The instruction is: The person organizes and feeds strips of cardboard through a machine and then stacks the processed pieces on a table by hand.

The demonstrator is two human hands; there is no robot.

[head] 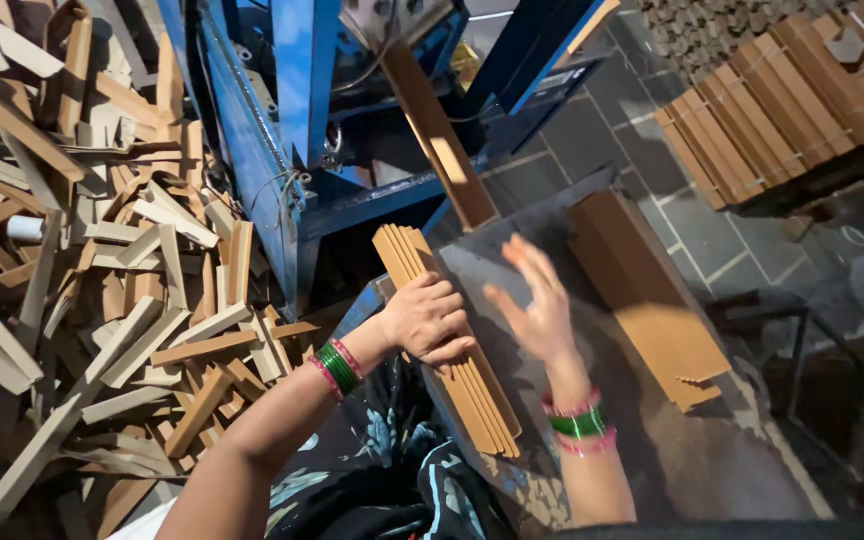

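Left hand (430, 320) fingers clamp a ridged stack of cardboard strips (447, 340); blurred right hand (537, 305) seemingly splayed wide.

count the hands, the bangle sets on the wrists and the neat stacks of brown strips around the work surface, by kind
hands: 2, left hand gripping one stack, right hand open above the surface
bangle sets: 2, left wrist bangles, right wrist bangles
neat strip stacks: 3, held stack, flat stack, far stack
total: 7
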